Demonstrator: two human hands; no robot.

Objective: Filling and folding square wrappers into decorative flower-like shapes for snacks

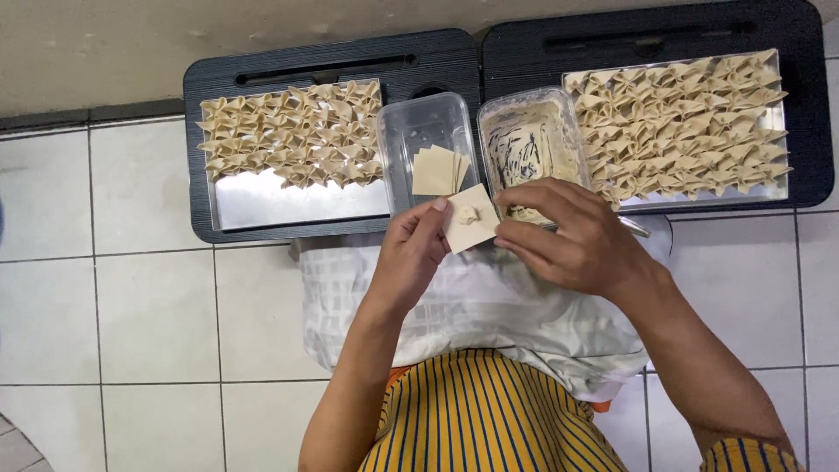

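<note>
over the white cloth (489, 306) on the lap, the left hand (411, 253) pinches a square dumpling wrapper (470, 229) with a dab of filling (468, 214) between thumb and fingertips, while the right hand (568, 236) has its fingers (524, 249) loosely curled, tips touching the wrapper's right edge. just beyond stand a clear tub of wrappers (428, 140) and a filling tub (524, 144); folded dumplings fill the left tray (262, 205) and the right tray (699, 197).

Home kitchen floor: dumpling trays (288, 205), white tiles (149, 306).
</note>
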